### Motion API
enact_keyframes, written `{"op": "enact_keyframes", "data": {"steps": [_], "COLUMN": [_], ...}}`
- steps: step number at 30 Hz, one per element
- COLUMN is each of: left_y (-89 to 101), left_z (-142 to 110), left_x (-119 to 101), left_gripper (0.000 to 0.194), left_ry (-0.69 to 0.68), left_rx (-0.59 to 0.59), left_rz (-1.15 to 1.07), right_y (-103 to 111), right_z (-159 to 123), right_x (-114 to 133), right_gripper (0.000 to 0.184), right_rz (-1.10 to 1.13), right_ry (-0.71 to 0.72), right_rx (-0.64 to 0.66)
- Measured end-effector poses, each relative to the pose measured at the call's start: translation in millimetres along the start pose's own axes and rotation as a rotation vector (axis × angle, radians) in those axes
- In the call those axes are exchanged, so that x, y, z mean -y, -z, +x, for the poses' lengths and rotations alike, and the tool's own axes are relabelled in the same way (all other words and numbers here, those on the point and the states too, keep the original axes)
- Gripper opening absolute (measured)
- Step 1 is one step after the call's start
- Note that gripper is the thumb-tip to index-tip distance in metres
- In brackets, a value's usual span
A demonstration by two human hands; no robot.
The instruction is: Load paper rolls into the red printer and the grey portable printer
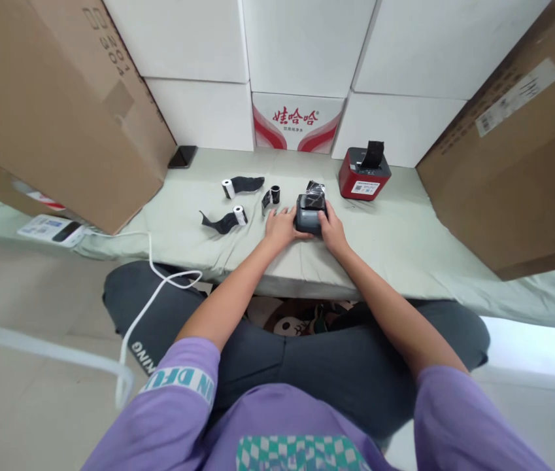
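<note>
A small dark portable label printer point(309, 221) rests on the cloth-covered surface, with a strip of glossy black paper point(315, 196) sticking up from its top. My left hand point(282, 227) is closed on its left side, fingertips against the casing. On the opposite side my right hand point(332, 230) grips it, thumb on the front face. Just left of the printer stands a small black roll point(274, 194) with a loose tail. Farther left lie two paper rolls, an upper one point(229, 188) and a lower one point(239, 215), each with a black strip unrolled.
A red printer point(363, 175) with black paper in its top stands at the right rear. Cardboard boxes flank the surface at left point(76, 118) and right point(517, 163). White boxes point(301, 121) line the back. A phone point(182, 157), power strip point(54, 230) and white cable point(150, 288) are at left.
</note>
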State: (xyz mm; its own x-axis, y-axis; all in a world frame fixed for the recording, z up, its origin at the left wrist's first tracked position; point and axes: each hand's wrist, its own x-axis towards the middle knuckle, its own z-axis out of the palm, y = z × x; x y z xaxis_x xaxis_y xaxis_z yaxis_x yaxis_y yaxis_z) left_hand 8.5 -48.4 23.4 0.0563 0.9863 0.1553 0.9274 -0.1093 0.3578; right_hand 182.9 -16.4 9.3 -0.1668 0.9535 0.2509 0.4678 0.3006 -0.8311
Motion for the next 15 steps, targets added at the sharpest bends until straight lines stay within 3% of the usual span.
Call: {"op": "enact_keyframes", "data": {"steps": [9, 15], "left_y": [-6.2, -3.9], "left_z": [-10, -9], "left_x": [4, 5], "left_gripper": [0.100, 0.100], "left_ry": [-0.014, -0.031], "left_rx": [-0.018, 0.004], "left_rz": [-0.074, -0.082], "right_y": [-3, 2], "right_z": [-4, 47], "right_x": [-1, -18], "right_gripper": [0.090, 0.086], "right_rz": [0.015, 0.007], "right_ry": [0.031, 0.044], "right_rx": [-0.073, -0.057]}}
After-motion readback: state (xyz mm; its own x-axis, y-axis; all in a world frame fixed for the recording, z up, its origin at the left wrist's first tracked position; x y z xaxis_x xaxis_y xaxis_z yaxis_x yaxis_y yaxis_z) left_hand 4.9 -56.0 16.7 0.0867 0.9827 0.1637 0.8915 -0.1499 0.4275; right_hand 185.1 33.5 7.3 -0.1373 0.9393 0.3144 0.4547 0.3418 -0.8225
